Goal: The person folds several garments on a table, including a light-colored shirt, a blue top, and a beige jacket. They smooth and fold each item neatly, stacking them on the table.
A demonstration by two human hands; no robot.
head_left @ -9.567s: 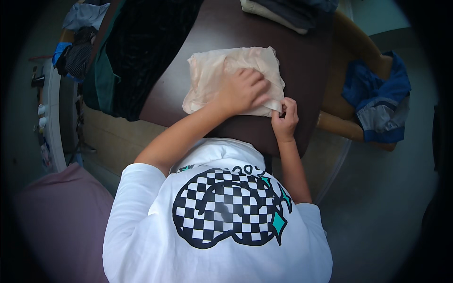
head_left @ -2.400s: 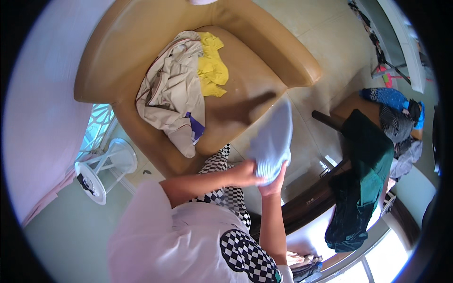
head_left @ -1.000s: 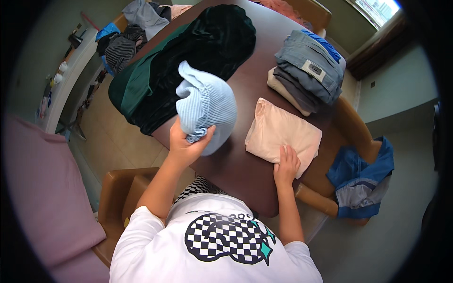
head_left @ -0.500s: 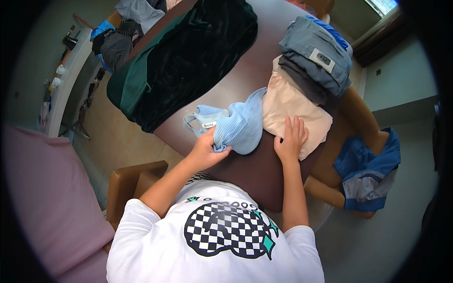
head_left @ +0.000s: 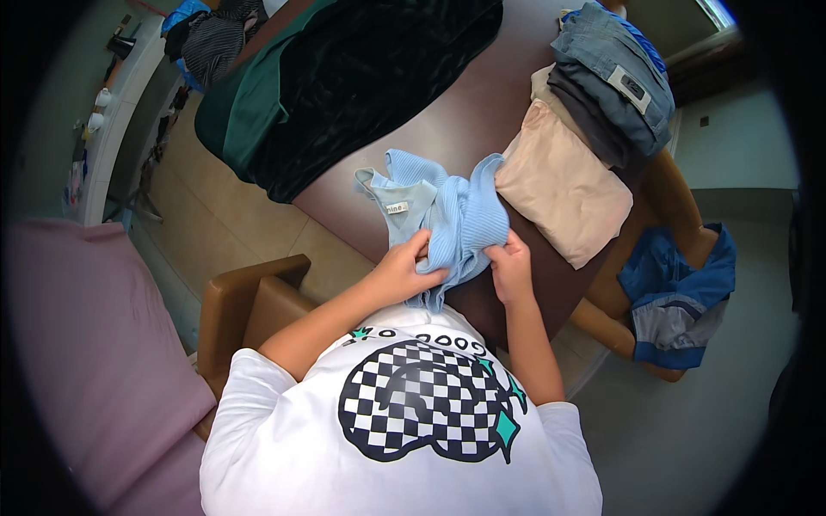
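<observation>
A light blue ribbed knit top (head_left: 456, 206) is bunched up over the near edge of the dark table (head_left: 379, 163), its neckline and small white label turned to the upper left. My left hand (head_left: 406, 268) is closed around the lower middle of the cloth. At the top's right side my right hand (head_left: 509, 262) pinches the edge between thumb and fingers. Just right of it lies a folded pale peach garment (head_left: 568, 185), touched by neither hand. Part of the blue top is hidden in its own folds.
Grey-blue folded clothes (head_left: 615, 77) are stacked beyond the peach garment. A dark green velvet cloth (head_left: 344, 86) covers the table's far left. Brown chairs (head_left: 249, 292) stand at both sides; a blue and grey garment (head_left: 680, 292) hangs over the right one. Pink fabric (head_left: 95, 327) lies left.
My right hand has left the peach garment and taken hold of the blue top's right edge. The top has spread open somewhat between my hands, and my left hand has shifted slightly right.
</observation>
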